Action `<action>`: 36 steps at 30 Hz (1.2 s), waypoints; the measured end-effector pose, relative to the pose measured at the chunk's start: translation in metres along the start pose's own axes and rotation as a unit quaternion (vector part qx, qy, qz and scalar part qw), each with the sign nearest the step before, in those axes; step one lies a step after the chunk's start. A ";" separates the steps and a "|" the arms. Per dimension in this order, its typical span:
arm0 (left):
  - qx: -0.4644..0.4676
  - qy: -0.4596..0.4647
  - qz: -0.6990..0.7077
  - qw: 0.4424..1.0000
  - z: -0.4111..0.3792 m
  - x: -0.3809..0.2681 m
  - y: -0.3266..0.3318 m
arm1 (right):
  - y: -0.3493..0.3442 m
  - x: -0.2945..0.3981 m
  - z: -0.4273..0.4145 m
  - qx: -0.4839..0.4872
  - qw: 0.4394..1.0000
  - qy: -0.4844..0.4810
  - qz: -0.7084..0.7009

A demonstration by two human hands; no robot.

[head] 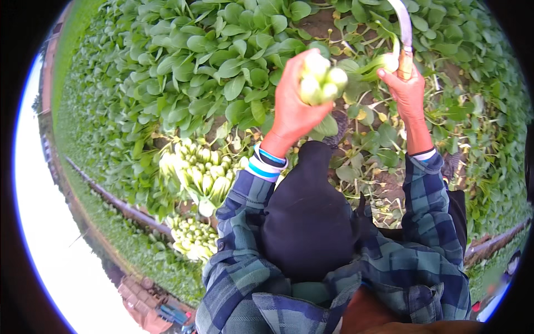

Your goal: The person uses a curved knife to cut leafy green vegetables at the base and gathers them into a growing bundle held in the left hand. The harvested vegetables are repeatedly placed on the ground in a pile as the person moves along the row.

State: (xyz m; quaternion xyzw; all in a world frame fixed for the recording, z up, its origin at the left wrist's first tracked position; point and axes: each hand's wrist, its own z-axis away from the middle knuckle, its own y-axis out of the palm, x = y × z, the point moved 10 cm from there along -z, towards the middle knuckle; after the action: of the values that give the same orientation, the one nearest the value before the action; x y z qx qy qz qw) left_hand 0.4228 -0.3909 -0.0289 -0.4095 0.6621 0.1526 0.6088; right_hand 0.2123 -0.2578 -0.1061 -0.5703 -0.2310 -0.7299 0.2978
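Note:
A bunch of cut bok choy fills my left hand, its pale stem ends facing up toward me. To the right, my right hand grips the wooden handle of a sickle, whose curved metal blade points away and runs out at the top of the view. The same hand also pinches a single bok choy between thumb and handle, its leaves trailing left toward the bunch. Below my left wrist lies a pile of cut bok choy, stem ends up.
Uncut bok choy grows thickly ahead and left. Loose leaves and stubs litter the soil between my arms. A second pile lies by my left elbow. A narrow pipe-like strip crosses the field. Blurred vehicles stand far at lower left.

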 end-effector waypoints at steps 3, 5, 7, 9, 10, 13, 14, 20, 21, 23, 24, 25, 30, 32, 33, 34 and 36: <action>-0.100 -0.056 0.195 0.974 0.005 0.014 -0.027 | 0.050 0.061 0.021 0.072 0.990 -0.068 0.098; -0.104 -0.026 0.221 0.969 -0.002 0.004 -0.031 | 0.076 0.074 0.034 0.137 0.990 -0.020 -0.002; -0.070 -0.002 0.271 0.960 -0.004 -0.017 -0.027 | 0.092 0.084 0.045 0.123 0.987 -0.023 -0.097; -0.067 0.056 0.204 0.975 0.003 -0.035 -0.029 | 0.111 0.096 0.056 0.126 0.985 -0.032 -0.117; -0.104 0.054 0.209 0.971 0.011 -0.032 -0.041 | 0.124 0.097 0.063 0.127 0.984 -0.021 -0.127; -0.129 0.066 0.147 0.979 0.028 -0.036 -0.063 | 0.142 0.097 0.080 0.084 0.989 -0.024 -0.118; -0.127 0.060 0.138 0.980 0.032 -0.032 -0.069 | 0.148 0.098 0.085 0.121 0.986 -0.022 -0.113; -0.171 0.069 0.087 0.979 0.065 -0.040 -0.105 | 0.170 0.107 0.113 0.217 0.975 0.004 -0.054; -0.174 0.064 0.102 0.977 0.070 -0.040 -0.108 | 0.173 0.114 0.117 0.212 0.977 -0.008 -0.027; -0.174 0.048 0.097 0.979 0.079 -0.039 -0.112 | 0.180 0.130 0.123 0.203 0.978 -0.043 0.005; -0.173 0.039 0.088 0.980 0.085 -0.039 -0.116 | 0.185 0.134 0.126 0.202 0.977 -0.060 0.015; -0.182 0.017 0.105 0.977 0.092 -0.033 -0.121 | 0.188 0.138 0.129 0.205 0.975 -0.082 0.026; -0.197 -0.030 0.105 0.974 0.117 -0.034 -0.147 | 0.201 0.152 0.143 0.208 0.965 -0.157 0.032; -0.197 -0.024 0.069 0.978 0.123 -0.049 -0.161 | 0.210 0.158 0.147 0.218 0.959 -0.180 0.027; -0.204 -0.024 0.011 0.979 0.127 -0.051 -0.170 | 0.215 0.166 0.147 0.235 0.953 -0.191 -0.018; -0.211 -0.025 -0.048 0.976 0.131 -0.053 -0.179 | 0.215 0.172 0.141 0.224 0.955 -0.176 -0.079; -0.215 -0.037 -0.122 0.968 0.142 -0.050 -0.197 | 0.214 0.185 0.131 0.227 0.943 -0.153 -0.192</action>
State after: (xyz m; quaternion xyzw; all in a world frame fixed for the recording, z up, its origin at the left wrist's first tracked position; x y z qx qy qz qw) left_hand 0.6593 -0.3955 0.0466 -0.6025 0.5358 0.2311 0.5445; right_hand 0.4208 -0.3534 0.1050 -0.5374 -0.5381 -0.6055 0.2346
